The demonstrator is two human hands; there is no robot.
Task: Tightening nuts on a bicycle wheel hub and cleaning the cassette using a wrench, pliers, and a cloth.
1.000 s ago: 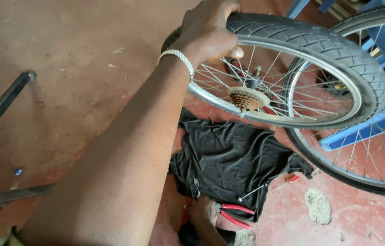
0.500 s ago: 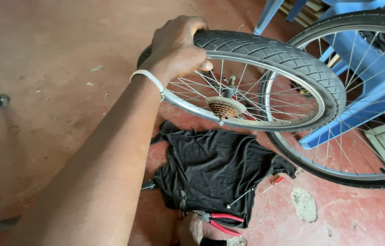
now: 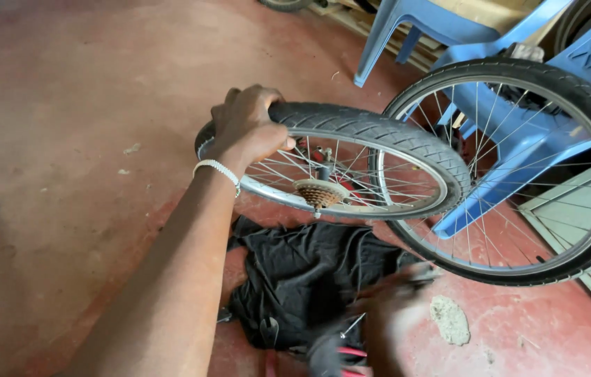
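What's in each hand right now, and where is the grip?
The left hand grips the bicycle wheel by its tyre at the rim's edge. The right hand is blurred over the black cloth; what it holds cannot be told.

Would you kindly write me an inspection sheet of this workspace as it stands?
Surface: red concrete floor, scuffed, with a pale patch.
Job's things: bicycle wheel with a rusty sprocket, held tilted above the floor.
Clutter: black cloth under the wheel; red-handled tool at its near edge.
Grippers: left hand grips the tyre; right hand blurred over the cloth, grasp unclear.
Cables: nothing seen.
Surroundings: second wheel upright at right; blue plastic chairs behind.
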